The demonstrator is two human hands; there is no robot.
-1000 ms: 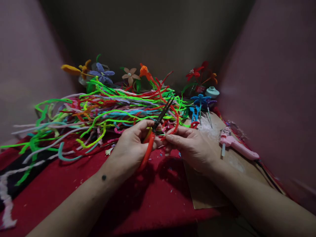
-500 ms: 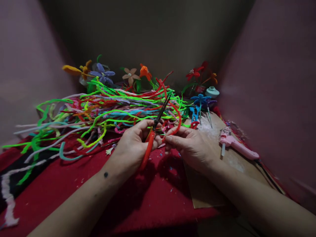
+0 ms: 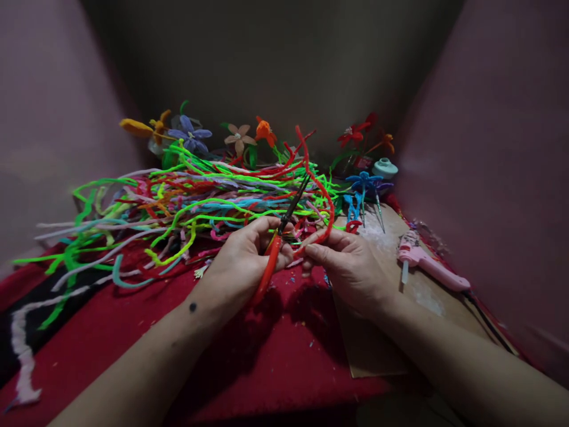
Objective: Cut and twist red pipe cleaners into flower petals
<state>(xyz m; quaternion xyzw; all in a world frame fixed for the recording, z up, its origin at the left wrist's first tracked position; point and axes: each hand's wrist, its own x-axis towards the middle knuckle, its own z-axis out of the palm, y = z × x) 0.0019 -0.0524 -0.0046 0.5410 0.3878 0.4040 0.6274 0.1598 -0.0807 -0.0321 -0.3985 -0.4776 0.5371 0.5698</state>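
Observation:
My left hand is closed around long-nose pliers with red handles. Their thin dark jaws point up and away. A red pipe cleaner is pinched between the thumb and fingers of my right hand. From that pinch it curves upward, its free end standing above the pile. Its lower end reaches toward my left fingertips; whether they grip it too I cannot tell. Both hands are close together over the red cloth.
A heap of colourful pipe cleaners spreads behind and left. Pipe-cleaner flowers stand at the back. On the right, a pink glue gun lies on a brown board, near blue flowers and a pale green pot.
The red pipe cleaner's free end has swung more upright. My hands keep nearly the same hold, and the whole view has shifted slightly.

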